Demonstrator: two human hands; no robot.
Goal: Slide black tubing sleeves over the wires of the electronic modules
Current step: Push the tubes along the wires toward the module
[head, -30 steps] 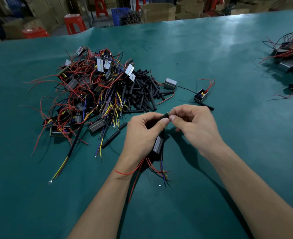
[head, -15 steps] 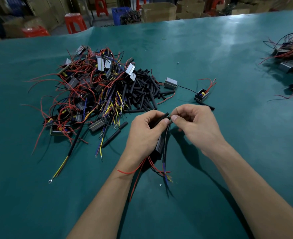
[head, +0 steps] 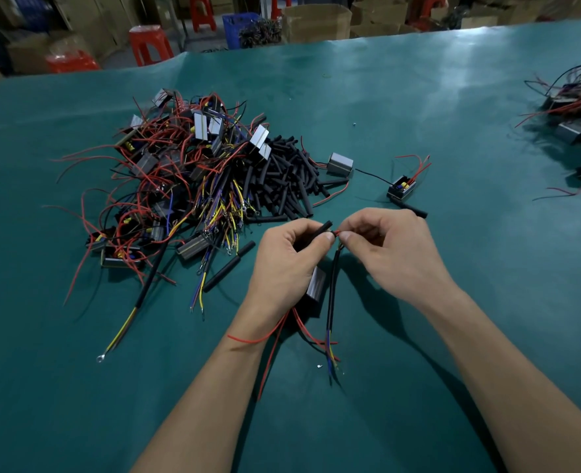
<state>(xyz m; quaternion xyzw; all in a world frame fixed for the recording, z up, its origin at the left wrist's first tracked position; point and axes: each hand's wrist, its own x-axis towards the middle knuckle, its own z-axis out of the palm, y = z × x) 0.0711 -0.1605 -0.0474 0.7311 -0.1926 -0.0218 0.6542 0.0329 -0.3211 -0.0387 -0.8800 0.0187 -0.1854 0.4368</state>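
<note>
The left hand [head: 287, 264] pinches a smooth black tube [head: 320, 230], the right hand [head: 390, 249] pinches thin red wire [head: 337, 232] at its mouth, and the shiny gray box [head: 316, 285] hangs just below over flat green table [head: 453, 165].

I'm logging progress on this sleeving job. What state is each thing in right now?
Left hand: grips a short black tubing sleeve.
Right hand: pinches a thin red wire at the sleeve's mouth.
Grey box-shaped module: hangs below the left hand, wires trailing.
Long black-sleeved wire bundle: sleeve already on, coloured ends showing.
Pile of loose black sleeves: unused.
Heap of red-wired modules: tangled on the table.
</note>
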